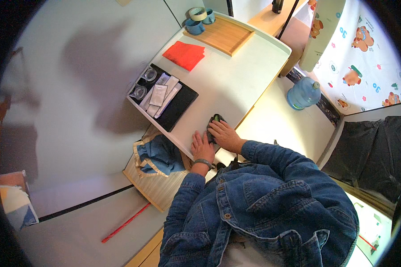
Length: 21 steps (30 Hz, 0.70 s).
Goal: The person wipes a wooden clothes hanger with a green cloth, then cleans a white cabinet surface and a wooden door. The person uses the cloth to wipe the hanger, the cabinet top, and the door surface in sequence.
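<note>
Both hands are at the near edge of a white tabletop (234,76). My right hand (224,134) rests on a small dark object (217,117) with a green patch, perhaps a folded cloth or pouch. Beside it, my left hand (202,147) lies with fingers spread on the table, its fingertips close to the object's left edge. Whether the right fingers grip the object is hidden. To the left sits a black tray (182,110) bearing white wrapped packets (158,95) and clear glass cups (149,74). A folded red cloth (183,55) lies farther back.
A wooden tray (220,33), blue mugs (194,27) and a tape roll (197,14) stand at the far end. A large water bottle (304,93) stands right of the table. Blue fabric with tan trim (160,155) lies on a lower wooden surface (153,190). A wall borders the left side.
</note>
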### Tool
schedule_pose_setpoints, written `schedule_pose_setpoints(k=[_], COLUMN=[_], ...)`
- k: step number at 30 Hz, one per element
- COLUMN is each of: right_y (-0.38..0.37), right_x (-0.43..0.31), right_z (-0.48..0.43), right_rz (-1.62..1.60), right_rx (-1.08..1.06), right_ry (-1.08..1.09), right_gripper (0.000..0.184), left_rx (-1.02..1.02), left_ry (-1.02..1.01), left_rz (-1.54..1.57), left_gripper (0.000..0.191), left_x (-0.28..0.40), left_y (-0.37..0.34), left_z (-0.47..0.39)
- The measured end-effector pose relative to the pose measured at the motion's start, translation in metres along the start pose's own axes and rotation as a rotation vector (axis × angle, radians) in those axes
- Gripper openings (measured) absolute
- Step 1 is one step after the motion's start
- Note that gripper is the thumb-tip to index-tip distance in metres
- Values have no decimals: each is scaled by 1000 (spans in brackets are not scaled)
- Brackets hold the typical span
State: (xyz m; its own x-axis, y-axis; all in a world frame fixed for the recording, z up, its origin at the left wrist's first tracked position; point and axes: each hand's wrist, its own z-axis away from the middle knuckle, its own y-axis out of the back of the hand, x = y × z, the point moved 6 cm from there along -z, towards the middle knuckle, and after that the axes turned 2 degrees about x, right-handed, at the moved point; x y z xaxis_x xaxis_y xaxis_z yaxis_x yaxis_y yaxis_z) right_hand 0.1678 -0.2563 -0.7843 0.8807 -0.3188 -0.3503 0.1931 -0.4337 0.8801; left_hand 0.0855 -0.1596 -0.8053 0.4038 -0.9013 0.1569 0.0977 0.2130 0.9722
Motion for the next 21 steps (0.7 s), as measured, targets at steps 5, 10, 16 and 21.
schedule_pose_setpoints(k=[5,10,16,21], right_y=[27,80,70,3], right_x=[66,198,159,1], right_z=[-6,-6,-18,-13], right_rz=[17,296,335,-10], right_rx=[64,216,293,-38], right_ry=[-154,-648,-517,-133], right_gripper=[44,43,46,50], left_rx=[-62,-70,-8,168], left_ry=[15,-7,-48,-5], left_rz=[-18,-64,-107,-94], left_gripper=[66,68,60,44], left_x=[0,1,1,-27], left_y=[0,5,10,24], left_z=[3,5,4,-8])
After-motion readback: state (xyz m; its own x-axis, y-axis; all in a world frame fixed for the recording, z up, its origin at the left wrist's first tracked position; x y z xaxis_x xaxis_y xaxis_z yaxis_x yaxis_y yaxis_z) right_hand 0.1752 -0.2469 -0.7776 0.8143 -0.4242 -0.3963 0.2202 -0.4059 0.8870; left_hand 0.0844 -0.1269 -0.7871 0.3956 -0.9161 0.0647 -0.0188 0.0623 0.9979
